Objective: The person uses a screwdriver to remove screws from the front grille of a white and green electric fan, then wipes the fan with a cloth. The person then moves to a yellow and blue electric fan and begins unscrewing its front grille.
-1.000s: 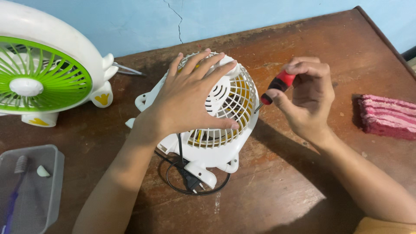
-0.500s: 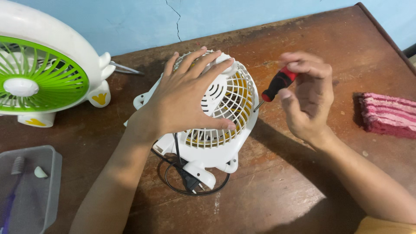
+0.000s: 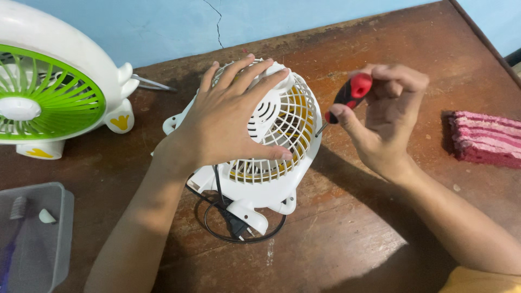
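Left hand (image 3: 225,122) spread flat on white fan (image 3: 274,163); right hand (image 3: 385,116), fingers pinching the red-black screwdriver (image 3: 347,97), shaft angled down-left into the grille

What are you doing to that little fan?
A person's left hand lies spread over the white grille of a small fan lying on a brown wooden table. The right hand grips a red and black screwdriver, its tip at the fan's right rim. The fan's black cord is coiled below it, unplugged. A bigger white and green fan stands to the left.
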